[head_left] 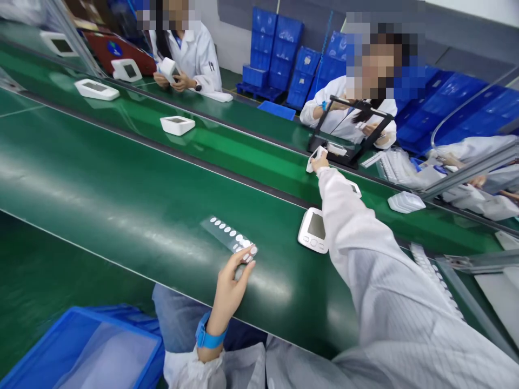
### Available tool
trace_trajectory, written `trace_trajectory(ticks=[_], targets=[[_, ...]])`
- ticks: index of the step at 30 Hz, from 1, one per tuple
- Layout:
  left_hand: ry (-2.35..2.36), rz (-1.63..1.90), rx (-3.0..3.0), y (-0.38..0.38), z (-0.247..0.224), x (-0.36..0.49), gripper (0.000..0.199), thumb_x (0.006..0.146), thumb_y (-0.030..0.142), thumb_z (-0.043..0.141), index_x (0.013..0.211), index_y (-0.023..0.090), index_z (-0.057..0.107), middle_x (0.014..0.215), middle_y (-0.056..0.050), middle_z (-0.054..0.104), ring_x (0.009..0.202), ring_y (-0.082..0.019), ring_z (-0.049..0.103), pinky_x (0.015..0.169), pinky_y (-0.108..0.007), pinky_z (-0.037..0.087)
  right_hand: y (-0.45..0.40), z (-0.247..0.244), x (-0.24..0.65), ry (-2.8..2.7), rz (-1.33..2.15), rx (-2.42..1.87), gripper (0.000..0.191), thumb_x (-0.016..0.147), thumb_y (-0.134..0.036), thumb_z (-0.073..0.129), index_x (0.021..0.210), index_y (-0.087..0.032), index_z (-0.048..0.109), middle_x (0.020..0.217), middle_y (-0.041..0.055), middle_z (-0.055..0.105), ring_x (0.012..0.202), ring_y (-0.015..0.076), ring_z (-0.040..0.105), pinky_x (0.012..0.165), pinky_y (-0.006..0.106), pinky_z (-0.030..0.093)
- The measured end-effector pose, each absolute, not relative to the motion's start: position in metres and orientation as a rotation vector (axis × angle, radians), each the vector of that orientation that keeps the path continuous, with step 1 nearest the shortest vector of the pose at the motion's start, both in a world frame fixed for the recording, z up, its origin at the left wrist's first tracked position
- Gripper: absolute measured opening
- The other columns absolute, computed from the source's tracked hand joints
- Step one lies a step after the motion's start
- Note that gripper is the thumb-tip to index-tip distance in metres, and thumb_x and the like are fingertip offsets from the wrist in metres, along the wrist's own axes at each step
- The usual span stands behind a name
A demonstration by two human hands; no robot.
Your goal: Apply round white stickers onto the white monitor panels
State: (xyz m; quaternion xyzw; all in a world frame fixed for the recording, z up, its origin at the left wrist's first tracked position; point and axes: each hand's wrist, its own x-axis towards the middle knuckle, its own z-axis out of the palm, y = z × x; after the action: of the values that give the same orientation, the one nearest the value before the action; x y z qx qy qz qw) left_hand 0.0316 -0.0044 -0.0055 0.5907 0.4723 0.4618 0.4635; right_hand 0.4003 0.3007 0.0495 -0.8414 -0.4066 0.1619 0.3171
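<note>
Right hand (321, 162), at the end of an outstretched pale sleeve (365, 248), has its fingers closed on a white device (314, 155), which it holds over the far side of the green conveyor belt (243, 162), just beside the foot of a black frame (357, 153); another device (356, 188) sits on the belt beyond the forearm, partly hidden by it. Left hand (231, 283), wearing a blue wristband (211, 337), has thumb and forefinger narrowly apart at the right end of a transparent strip (221, 233) with round white stickers; whether they pinch it or only touch it, I cannot tell. Between strip and sleeve there is some room, then a white monitor (314, 230) lies screen up near the dark rail (259, 190), its right edge covered by the sleeve; leftward, a long stretch of green tabletop (101, 162) runs between that rail and the slanting near edge, and a blue bin (152, 354) stands below that edge. Along the belt to the left, two white units (178, 126) lie well apart; to the right, white trays (406, 202) are nested together; across the belt, a co-worker (206, 59) holds a similar unit in both hands.
</note>
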Motion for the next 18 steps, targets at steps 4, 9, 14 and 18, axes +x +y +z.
trace_trajectory(ticks=[4, 9, 14, 18], targets=[[1.107, 1.112, 1.315, -0.007, -0.002, 0.038, 0.040, 0.093, 0.035, 0.059, 0.130, 0.020, 0.054, 0.124, -0.010, 0.065, 0.114, -0.020, 0.063, 0.101, -0.033, 0.051, 0.292, 0.058, 0.420, -1.136, 0.399, -2.271, 0.074, 0.084, -0.019, 0.063, 0.148, -0.003, 0.030, 0.137, 0.0251, 0.043, 0.128, 0.0307, 0.047, 0.112, 0.041, 0.031], [1.105, 1.165, 1.146, -0.011, 0.013, 0.053, 0.048, 0.088, 0.040, 0.066, 0.126, 0.014, 0.053, 0.109, -0.012, 0.071, 0.103, -0.022, 0.069, 0.094, -0.034, 0.056, 0.224, 0.078, 0.381, -1.567, 0.218, -1.959, 0.046, 0.089, -0.023, 0.059, 0.130, -0.005, 0.050, 0.135, 0.0222, 0.046, 0.130, 0.0278, 0.044, 0.115, 0.041, 0.028], [1.067, 1.193, 1.124, -0.013, 0.022, 0.069, 0.040, 0.087, 0.038, 0.066, 0.118, 0.014, 0.060, 0.116, -0.014, 0.068, 0.109, -0.024, 0.066, 0.097, -0.035, 0.055, 0.085, 0.084, 0.281, -2.001, 0.406, -1.129, 0.014, 0.097, -0.028, 0.053, 0.097, -0.020, 0.064, 0.107, 0.0083, 0.063, 0.108, 0.0208, 0.058, 0.100, 0.040, 0.046], [1.077, 1.159, 1.187, -0.019, 0.021, 0.075, 0.033, 0.086, 0.037, 0.067, 0.111, 0.015, 0.064, 0.112, -0.012, 0.070, 0.106, -0.023, 0.068, 0.094, -0.034, 0.056, 0.010, 0.070, 0.238, -2.020, 0.589, -0.922, 0.010, 0.095, -0.025, 0.059, 0.098, -0.019, 0.066, 0.100, 0.0083, 0.064, 0.094, 0.0182, 0.060, 0.084, 0.035, 0.052]])
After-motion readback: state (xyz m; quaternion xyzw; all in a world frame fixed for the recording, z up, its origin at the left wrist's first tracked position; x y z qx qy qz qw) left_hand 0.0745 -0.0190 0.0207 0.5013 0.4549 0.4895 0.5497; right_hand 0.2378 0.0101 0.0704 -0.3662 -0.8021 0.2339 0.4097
